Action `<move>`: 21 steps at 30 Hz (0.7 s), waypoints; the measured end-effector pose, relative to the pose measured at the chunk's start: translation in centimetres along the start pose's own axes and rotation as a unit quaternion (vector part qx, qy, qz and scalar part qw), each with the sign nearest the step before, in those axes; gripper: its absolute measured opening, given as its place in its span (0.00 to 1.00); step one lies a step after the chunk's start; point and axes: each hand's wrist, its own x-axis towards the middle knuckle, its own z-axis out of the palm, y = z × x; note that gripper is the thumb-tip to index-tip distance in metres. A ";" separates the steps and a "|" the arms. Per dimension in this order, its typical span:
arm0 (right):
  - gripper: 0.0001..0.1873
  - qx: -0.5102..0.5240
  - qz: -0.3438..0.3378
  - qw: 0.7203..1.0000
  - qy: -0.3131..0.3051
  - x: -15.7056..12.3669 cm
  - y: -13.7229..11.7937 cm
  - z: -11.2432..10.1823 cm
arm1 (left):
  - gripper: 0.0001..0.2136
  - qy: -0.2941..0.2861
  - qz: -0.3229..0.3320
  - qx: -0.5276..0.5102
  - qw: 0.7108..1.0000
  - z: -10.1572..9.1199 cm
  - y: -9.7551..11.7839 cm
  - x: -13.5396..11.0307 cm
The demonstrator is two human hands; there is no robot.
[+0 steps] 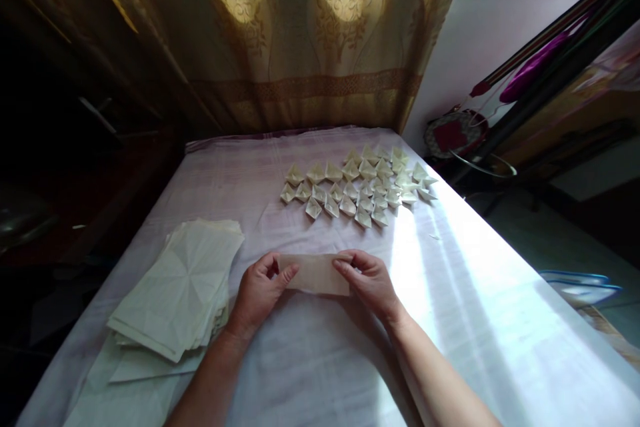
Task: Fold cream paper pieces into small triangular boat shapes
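A cream paper strip [316,273], folded into a long rectangle, lies on the white cloth of the table [310,360]. My left hand [260,292] pinches its left end with thumb and fingers closed. My right hand [369,280] pinches its right end the same way. To the left of my left hand sits a stack of creased cream paper sheets [180,287]. Beyond the strip, several small folded paper pieces [357,185] are laid out in rows.
A patterned golden curtain [300,40] hangs behind the table's far edge. Dark furniture [60,167] fills the left side. At the right are long rods [550,53], a round red-and-white object [455,133] and a blue-rimmed item [580,283] on the floor.
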 end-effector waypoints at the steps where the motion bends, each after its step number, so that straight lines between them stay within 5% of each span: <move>1: 0.16 0.007 0.010 1.000 -0.001 0.0 0.3 0.1 | 0.19 0.009 -0.006 -0.023 1.000 0.2 -0.2 0.1; 21: 0.22 -0.010 0.010 0.999 -0.031 0.0 1.7 0.2 | 0.19 0.032 -0.042 -0.092 0.994 0.2 -1.0 0.3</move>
